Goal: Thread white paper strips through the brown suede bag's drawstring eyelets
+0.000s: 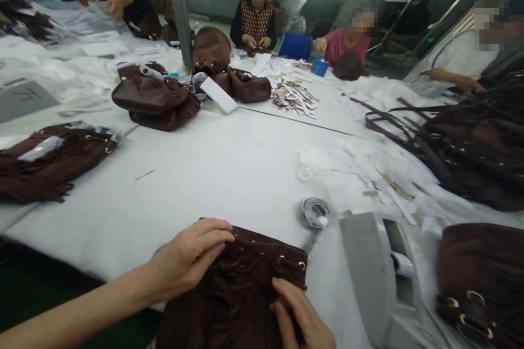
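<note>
A dark brown suede bag (pixel 241 294) with brass eyelets and a drawstring lies at the near edge of the white table (pixel 213 169). My left hand (pixel 188 256) rests flat on the bag's upper left corner, fingers curled over its rim. My right hand (pixel 301 319) presses on the bag's right side, fingers bent against the suede. Whether either hand pinches the fabric or just holds it down is unclear.
A grey coiled cord (pixel 314 211) and a grey tape dispenser (pixel 376 272) sit right of the bag. More brown bags lie at left (pixel 53 158), centre back (pixel 155 99) and right (pixel 478 278). Straps (pixel 409 131), paper scraps (pixel 292 95) and several seated people line the far side.
</note>
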Motion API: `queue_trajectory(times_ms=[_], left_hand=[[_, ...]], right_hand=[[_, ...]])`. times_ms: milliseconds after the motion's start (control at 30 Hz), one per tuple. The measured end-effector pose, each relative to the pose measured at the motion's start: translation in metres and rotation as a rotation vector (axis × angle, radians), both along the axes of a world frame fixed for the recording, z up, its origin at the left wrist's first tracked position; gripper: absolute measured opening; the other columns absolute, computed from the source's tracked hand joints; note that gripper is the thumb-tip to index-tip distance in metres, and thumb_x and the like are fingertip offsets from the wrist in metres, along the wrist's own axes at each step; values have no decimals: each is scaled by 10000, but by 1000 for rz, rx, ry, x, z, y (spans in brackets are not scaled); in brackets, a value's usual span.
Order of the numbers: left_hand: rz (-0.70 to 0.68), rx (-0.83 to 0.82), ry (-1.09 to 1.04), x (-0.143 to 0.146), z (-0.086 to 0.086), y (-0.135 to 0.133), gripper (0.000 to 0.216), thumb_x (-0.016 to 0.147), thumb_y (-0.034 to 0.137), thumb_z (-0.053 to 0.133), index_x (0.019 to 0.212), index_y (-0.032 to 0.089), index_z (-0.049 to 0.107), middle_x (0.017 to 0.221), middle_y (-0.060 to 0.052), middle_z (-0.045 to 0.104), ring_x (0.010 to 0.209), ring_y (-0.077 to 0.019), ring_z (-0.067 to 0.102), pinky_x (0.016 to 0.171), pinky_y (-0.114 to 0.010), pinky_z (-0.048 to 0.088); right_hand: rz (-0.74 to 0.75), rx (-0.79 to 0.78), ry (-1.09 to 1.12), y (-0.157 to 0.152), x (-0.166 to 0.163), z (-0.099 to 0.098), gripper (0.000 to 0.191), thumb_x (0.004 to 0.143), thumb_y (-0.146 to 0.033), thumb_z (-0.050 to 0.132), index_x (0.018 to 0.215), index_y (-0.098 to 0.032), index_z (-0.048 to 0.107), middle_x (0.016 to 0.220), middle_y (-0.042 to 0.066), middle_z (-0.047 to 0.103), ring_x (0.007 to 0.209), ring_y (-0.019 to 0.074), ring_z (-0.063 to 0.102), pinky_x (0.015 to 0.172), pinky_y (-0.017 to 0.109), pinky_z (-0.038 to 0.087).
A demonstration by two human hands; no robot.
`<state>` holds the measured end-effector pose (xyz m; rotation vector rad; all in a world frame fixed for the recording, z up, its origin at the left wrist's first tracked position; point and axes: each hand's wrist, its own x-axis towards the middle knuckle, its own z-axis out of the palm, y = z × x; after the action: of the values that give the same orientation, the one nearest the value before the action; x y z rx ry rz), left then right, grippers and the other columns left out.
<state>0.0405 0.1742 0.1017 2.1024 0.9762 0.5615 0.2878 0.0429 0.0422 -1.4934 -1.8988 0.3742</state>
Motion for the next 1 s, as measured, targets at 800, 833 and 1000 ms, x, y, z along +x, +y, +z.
queue_trajectory(times_ms=[800,833,1000], left_hand=[[416,-1298,-385,46,-10,-102,436,665,501,714,895,155,584,491,89,409,356,-37,266,358,-173,148],[390,-1244,-342,47,-12,-104,442,666,530,702,873,158,582,492,85,409,365,-42,280,355,-170,145],[257,-934,-134,56,-20,-108,399,741,530,613,676,139,563,477,51,432,391,-60,353,347,-166,198]], right_hand=[[-246,-534,607,13,-22,24,433,858,-513,481,722,-154,681,570,25,603,531,148,539,508,255,415],[-240,-634,686,13,-26,25,505,845,-580,463,674,-148,662,486,0,538,432,116,453,431,240,342],[-101,-905,1007,10,-52,25,500,671,-632,672,660,-134,630,497,-32,511,403,63,366,397,199,256]])
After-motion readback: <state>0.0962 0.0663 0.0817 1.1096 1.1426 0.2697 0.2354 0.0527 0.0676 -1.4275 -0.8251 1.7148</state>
